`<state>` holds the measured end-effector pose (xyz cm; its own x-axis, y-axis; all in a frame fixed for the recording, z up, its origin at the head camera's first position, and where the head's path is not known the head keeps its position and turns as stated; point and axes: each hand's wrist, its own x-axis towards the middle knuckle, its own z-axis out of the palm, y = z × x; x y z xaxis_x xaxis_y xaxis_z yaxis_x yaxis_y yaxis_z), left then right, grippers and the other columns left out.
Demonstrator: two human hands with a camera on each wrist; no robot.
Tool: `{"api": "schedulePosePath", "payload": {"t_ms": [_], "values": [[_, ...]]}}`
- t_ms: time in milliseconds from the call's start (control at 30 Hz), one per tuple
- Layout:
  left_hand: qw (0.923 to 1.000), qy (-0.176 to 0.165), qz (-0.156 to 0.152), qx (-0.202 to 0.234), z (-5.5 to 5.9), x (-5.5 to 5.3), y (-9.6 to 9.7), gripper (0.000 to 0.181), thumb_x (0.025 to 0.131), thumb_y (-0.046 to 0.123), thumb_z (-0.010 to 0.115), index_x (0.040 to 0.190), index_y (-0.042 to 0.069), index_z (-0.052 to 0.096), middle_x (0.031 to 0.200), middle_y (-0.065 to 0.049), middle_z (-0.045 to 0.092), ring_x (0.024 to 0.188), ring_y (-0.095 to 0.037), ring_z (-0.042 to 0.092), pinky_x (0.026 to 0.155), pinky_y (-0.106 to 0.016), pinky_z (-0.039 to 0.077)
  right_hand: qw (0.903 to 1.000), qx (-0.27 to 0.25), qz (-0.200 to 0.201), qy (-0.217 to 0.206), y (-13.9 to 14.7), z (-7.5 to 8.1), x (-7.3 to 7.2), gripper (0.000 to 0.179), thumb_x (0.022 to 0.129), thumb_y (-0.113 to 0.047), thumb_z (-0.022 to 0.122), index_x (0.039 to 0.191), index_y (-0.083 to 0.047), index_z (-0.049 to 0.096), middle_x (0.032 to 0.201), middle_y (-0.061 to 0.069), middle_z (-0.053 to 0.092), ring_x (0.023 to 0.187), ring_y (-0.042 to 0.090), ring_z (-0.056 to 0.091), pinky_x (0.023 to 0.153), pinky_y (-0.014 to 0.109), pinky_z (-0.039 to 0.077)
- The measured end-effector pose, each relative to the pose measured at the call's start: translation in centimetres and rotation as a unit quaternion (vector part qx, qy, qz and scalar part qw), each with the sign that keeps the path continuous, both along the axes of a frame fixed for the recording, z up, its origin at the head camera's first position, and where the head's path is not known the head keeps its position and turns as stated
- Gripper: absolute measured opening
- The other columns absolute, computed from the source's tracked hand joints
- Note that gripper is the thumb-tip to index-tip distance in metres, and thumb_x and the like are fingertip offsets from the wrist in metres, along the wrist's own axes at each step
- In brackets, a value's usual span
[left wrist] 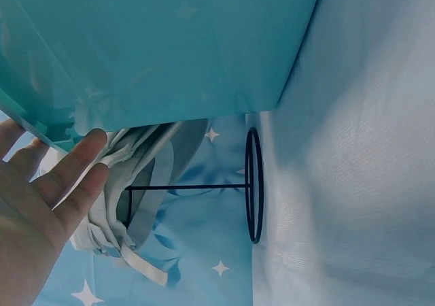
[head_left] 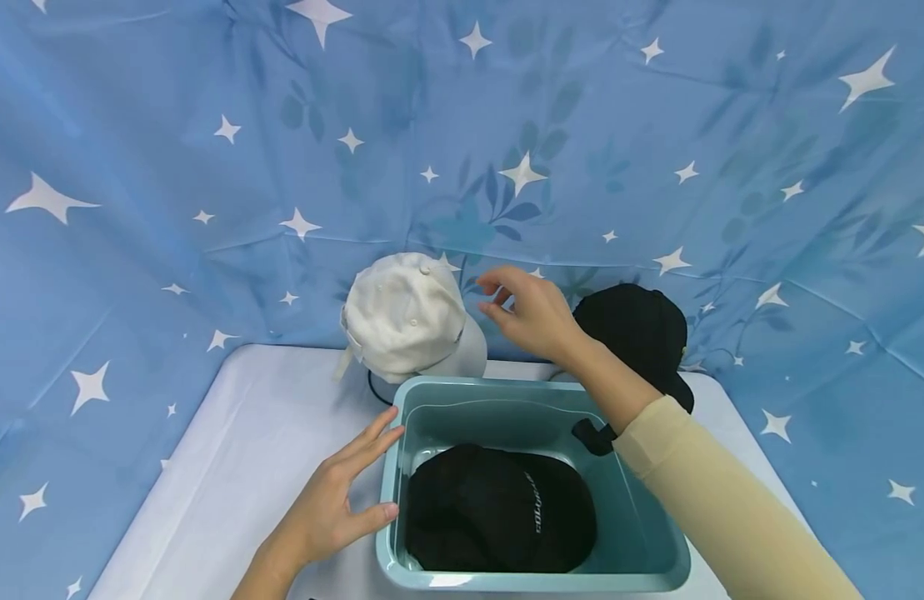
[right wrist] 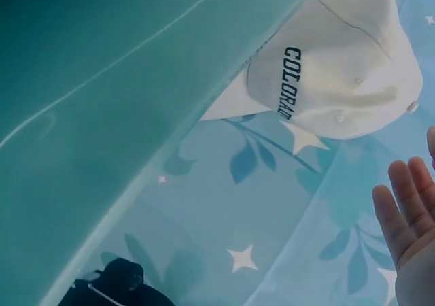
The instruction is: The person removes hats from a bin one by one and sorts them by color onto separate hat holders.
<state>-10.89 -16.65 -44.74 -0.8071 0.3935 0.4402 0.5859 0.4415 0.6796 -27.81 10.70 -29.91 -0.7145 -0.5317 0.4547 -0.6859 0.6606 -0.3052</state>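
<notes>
My left hand [head_left: 334, 500] is spread at the left side of a blue-green plastic bin [head_left: 506, 387], fingertips right at its rim. In the left wrist view, the fingers [left wrist: 78, 163] are extended by the bin's outer wall [left wrist: 156, 54]. Inside the bin lies a black baseball cap [head_left: 491, 508] with pale lettering. My right hand [head_left: 532, 312] hovers beyond the bin's far rim, fingers loosely bent and holding nothing. Just left of it, a white baseball cap [head_left: 405, 317] sits on a black wire stand [left wrist: 253, 183]. Dark letters [right wrist: 291, 81] mark its front in the right wrist view.
Another black cap [head_left: 634, 325] stands behind the bin at right, partly covered by my right forearm. The bin rests on a white-covered table [head_left: 229, 467]. A blue curtain [head_left: 372, 192] with white stars hangs close behind the table and along its sides.
</notes>
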Motion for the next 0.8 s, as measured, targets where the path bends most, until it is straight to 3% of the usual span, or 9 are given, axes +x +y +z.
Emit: {"api": "schedulePosePath", "payload": {"t_ms": [167, 367, 800], "values": [[0.9999, 0.011, -0.002, 0.001, 0.0, 0.0, 0.0, 0.073, 0.081, 0.028, 0.070, 0.146, 0.018, 0.038, 0.154, -0.003, 0.026, 0.138, -0.021, 0.032, 0.098, -0.051, 0.039, 1.0000, -0.001, -0.002, -0.007, 0.5, 1.1, 1.2, 0.029, 0.090, -0.025, 0.064, 0.118, -0.018, 0.061, 0.108, -0.006, 0.062, 0.087, 0.008, 0.062, 0.072, 0.030, 0.051], [0.9998, 0.017, -0.007, 0.004, -0.1, -0.1, 0.0, 0.073, 0.082, 0.028, 0.070, 0.147, 0.020, 0.037, 0.154, -0.005, 0.026, 0.137, -0.022, 0.033, 0.099, -0.049, 0.040, 0.9998, 0.006, 0.009, 0.016, 1.4, 2.2, 2.7, 0.030, 0.090, -0.024, 0.064, 0.119, -0.017, 0.060, 0.110, -0.006, 0.063, 0.088, 0.007, 0.062, 0.075, 0.030, 0.052], [0.9997, 0.019, -0.011, 0.007, -0.1, -0.1, 0.0, 0.074, 0.080, 0.024, 0.071, 0.146, 0.017, 0.037, 0.154, -0.006, 0.026, 0.137, -0.023, 0.032, 0.099, -0.048, 0.040, 0.9971, 0.037, 0.048, 0.045, 3.1, 1.9, 4.7, 0.034, 0.088, -0.024, 0.066, 0.120, -0.016, 0.059, 0.109, -0.005, 0.065, 0.089, 0.009, 0.064, 0.073, 0.031, 0.053]]}}
